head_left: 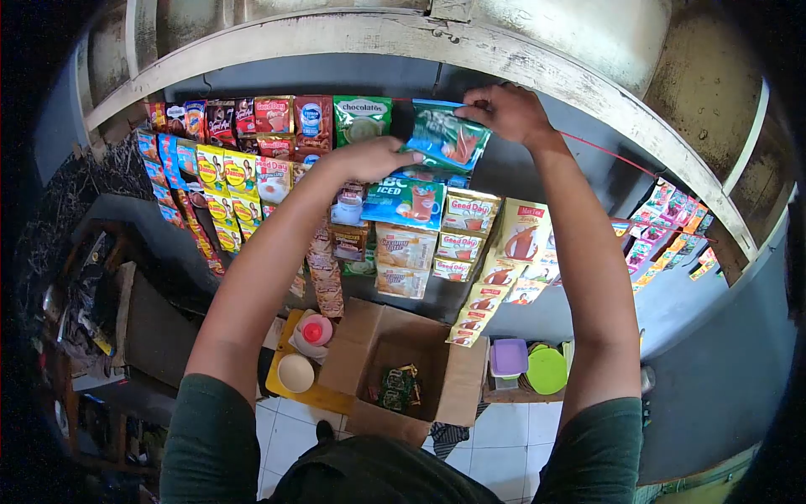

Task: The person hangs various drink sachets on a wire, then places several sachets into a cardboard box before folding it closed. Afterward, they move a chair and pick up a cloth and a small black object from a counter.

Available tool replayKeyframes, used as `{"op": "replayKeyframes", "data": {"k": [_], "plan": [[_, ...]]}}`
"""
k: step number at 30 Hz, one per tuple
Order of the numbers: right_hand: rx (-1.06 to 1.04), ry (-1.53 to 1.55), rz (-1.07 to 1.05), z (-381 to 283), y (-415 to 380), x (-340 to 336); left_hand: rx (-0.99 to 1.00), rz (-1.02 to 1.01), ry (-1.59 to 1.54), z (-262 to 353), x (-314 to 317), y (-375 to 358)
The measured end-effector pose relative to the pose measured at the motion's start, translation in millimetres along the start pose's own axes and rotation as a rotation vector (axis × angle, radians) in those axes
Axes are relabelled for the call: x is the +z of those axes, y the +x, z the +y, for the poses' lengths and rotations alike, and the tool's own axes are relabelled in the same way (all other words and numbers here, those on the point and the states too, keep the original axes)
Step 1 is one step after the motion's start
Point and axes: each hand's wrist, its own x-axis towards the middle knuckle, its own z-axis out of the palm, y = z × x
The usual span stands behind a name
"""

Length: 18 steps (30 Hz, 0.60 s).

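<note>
My right hand (506,114) pinches the top right corner of a green and blue drink sachet (449,134), close to the red string (604,151). At the sachet's lower left edge, my left hand (376,160) grips it, with a fingertip showing on its front. Directly below hangs a green ABC Iced sachet (405,202); whether the two are joined is hidden. A green Chocolatos sachet (363,118) hangs just left of the held one. Good Day sachets (466,214) hang lower right.
Rows of yellow sachets (225,172) hang left, and Max Tea strips (522,235) right. Below stands an open cardboard box (340,365) with several green packets (400,388) inside. Purple (509,357) and green plastic ware (547,371) sits beside it. A white beam (336,34) arches overhead.
</note>
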Motion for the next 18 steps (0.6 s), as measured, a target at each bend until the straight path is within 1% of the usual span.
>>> {"op": "replayKeyframes", "data": {"k": [1, 2, 4, 5, 7, 8, 10, 12, 13, 14, 15, 17, 18], "plan": [[0.000, 0.001, -0.002, 0, 0, 1, -0.045, 0.050, 0.070, -8, 8, 15], [0.002, 0.005, 0.009, 1, -1, 2, -0.045, 0.048, 0.069, -16, 11, 31], [0.003, 0.008, 0.014, 3, -2, 7, 0.002, 0.091, 0.227, -25, 14, 52], [0.004, -0.026, 0.047, 4, -1, 10, 0.002, 0.092, 0.221, -22, 14, 59], [0.003, -0.061, 0.070, 4, -3, 12, -0.089, -0.051, 0.435, -1, 8, 59], [0.031, -0.070, 0.082, 2, -5, 12, -0.089, -0.053, 0.428, 1, 5, 52], [0.061, -0.079, 0.094, 2, -6, 13, -0.021, 0.118, 0.464, 5, -1, 29], [0.098, -0.078, 0.087, 3, -9, 20, 0.102, 0.366, 0.430, 14, 0, -17], [0.101, -0.078, 0.085, 0, -10, 17, 0.247, 0.436, 0.376, 20, 7, -42], [0.138, -0.028, 0.023, -4, -11, 11, 0.394, 0.506, 0.321, 24, 14, -59], [0.173, 0.024, -0.038, -7, -11, 8, 0.397, 0.504, 0.324, 21, 24, -68], [0.157, 0.018, 0.004, 1, -11, 17, 0.636, 0.601, 0.424, 10, 39, -73], [0.131, 0.010, 0.038, -1, -10, 18, 0.630, 0.601, 0.427, 5, 41, -71]]}}
